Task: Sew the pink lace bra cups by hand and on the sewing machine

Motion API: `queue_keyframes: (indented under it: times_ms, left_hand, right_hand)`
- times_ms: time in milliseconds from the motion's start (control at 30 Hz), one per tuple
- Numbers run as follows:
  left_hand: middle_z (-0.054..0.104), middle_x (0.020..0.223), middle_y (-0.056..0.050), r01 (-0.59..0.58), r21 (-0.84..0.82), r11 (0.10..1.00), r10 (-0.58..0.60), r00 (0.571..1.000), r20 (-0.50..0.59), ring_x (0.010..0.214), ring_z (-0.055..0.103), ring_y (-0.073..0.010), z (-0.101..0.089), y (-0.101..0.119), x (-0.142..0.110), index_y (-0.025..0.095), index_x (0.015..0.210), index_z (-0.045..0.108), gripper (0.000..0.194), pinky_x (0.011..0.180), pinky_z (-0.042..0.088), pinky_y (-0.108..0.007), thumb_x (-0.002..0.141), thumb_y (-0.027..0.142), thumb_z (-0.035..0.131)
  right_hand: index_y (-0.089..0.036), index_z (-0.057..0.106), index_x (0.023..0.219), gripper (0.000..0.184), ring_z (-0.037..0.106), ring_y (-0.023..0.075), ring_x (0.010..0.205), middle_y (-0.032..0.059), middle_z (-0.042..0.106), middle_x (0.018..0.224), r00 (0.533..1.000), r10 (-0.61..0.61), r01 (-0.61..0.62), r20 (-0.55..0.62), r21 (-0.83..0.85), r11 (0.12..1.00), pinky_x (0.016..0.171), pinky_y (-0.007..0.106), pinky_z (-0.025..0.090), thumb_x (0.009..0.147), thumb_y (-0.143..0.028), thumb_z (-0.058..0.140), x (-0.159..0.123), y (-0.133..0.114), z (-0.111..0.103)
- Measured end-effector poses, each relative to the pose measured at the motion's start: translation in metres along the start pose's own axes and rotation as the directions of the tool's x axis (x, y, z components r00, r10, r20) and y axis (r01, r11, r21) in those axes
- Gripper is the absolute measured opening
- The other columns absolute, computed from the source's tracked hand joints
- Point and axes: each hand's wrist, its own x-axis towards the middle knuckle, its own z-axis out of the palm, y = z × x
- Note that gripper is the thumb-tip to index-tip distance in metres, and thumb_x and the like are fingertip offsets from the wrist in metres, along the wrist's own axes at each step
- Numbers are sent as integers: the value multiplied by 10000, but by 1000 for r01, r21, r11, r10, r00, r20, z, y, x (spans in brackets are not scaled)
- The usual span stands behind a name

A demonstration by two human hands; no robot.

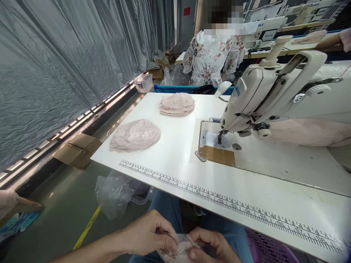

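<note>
Over my lap, below the table's front edge, my left hand [155, 233] pinches a small piece of pale lace fabric [182, 248]. My right hand [211, 246] grips the same piece from the other side, thumb on top. Part of the piece looks sheer; its lower end is cut off by the picture's edge. On the white table [175, 149] lie two stacks of pale pink lace pieces: a nearer lace stack [135, 135] at the left and a farther lace stack [178, 104] behind it. Neither hand touches them.
A white sewing machine [257, 95] stands on the table's right, with pink fabric [307, 131] behind its head. A ruler scale [219, 199] runs along the front edge. Below are a plastic bag [113, 193] and a purple basket [268, 248]. Another person [214, 58] sits beyond the table.
</note>
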Motion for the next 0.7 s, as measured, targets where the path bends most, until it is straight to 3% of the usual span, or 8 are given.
queue_keyframes:
  times_ms: [133,267,433,600,700]
  left_hand:
    - [715,718,-42,-9,89,996,10,1000,-12,658,643,-157,-1,-2,1,141,843,768,220,608,494,-196,767,319,664]
    - [716,722,-41,-18,154,988,22,1000,-21,639,633,-147,-2,-4,1,140,843,763,232,575,468,-180,780,334,653]
    - [714,697,-35,-34,225,974,36,999,-7,602,612,-128,-7,1,-2,149,852,766,248,529,417,-158,771,366,677]
    - [736,787,-49,-28,168,985,17,998,64,690,656,-153,-11,9,-5,172,885,767,227,619,467,-175,770,348,683]
    - [731,762,-52,-23,184,983,12,998,62,650,640,-134,-10,11,-4,160,882,767,221,582,455,-160,779,326,664]
  right_hand:
    - [-174,674,764,446,480,142,591,-2,565,623,1000,27,-26,-14,25,999,566,245,374,790,-614,601,3,0,4]
    - [-181,683,774,405,483,153,643,9,582,672,999,-1,0,-38,-45,999,590,249,374,820,-573,592,3,-19,8]
    - [-163,648,740,467,327,107,552,-40,410,587,1000,22,-22,-20,-11,1000,504,237,263,818,-617,571,1,-29,4]
    - [-165,676,797,444,393,125,588,-16,494,631,999,13,-15,31,52,999,547,245,313,815,-601,592,-1,-22,-4]
    - [-150,670,703,457,388,126,588,-23,465,593,997,-6,3,74,32,999,548,251,307,758,-604,658,2,-25,-1]
